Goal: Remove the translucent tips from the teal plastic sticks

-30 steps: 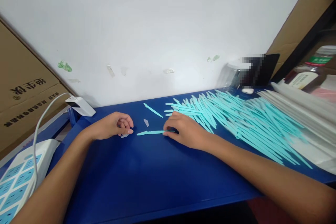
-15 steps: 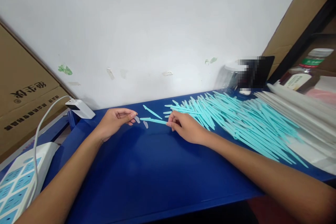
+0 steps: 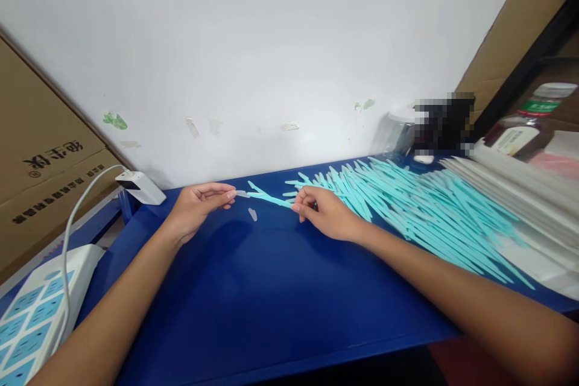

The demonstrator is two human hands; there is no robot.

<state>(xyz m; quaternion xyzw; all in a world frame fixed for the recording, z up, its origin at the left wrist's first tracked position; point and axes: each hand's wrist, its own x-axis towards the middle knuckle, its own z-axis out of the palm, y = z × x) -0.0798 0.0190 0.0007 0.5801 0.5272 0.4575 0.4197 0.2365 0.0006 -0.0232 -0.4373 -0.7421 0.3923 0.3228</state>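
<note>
My right hand is closed in a pinch on the handle end of a slim turquoise eyebrow razor, which points left. A small translucent blade cap is pinched between the thumb and fingers of my left hand. The cap meets the razor's blade end; whether it sits over the blade I cannot tell. Another turquoise razor lies on the table just behind, partly covered by the held one. A loose translucent cap rests in front of them.
A spread pile of turquoise razors covers the blue table's right side, beside stacked white packaging. A clear jar and a bottle stand behind. At left are a power strip, a white charger and a cardboard box.
The cap in my left hand and the razor's blade end have come together. Both have risen slightly, and the held razor now overlaps the one lying behind it.
</note>
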